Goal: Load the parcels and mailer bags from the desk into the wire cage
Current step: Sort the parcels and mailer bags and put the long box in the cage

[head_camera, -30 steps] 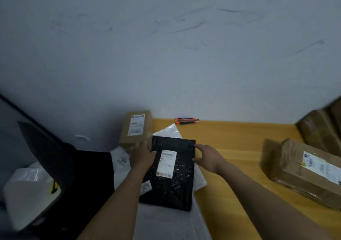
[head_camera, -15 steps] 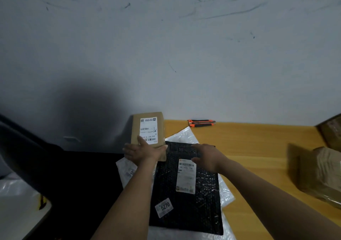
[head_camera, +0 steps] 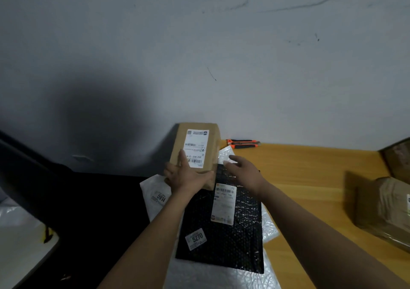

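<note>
A small brown cardboard box [head_camera: 209,142] with a white label is tilted up at the desk's far left corner. My left hand [head_camera: 187,176] grips its near end, fingers spread over the label. My right hand [head_camera: 241,171] hovers open just right of the box, above a black bubble mailer [head_camera: 224,235] that carries a white label and a "5270" sticker. The black mailer lies on white mailer bags [head_camera: 155,191], one tagged "5914". No wire cage is visible in this view.
The wooden desk [head_camera: 310,177] stands against a grey wall. Orange and black utility knives [head_camera: 243,143] lie at the back edge. Taped brown parcels [head_camera: 383,211] sit at the right. At the lower left is a dark gap beside a white object [head_camera: 20,240].
My left hand has closed on the brown box and tipped it up off the desk. My right hand has left the black mailer and risen toward the box.
</note>
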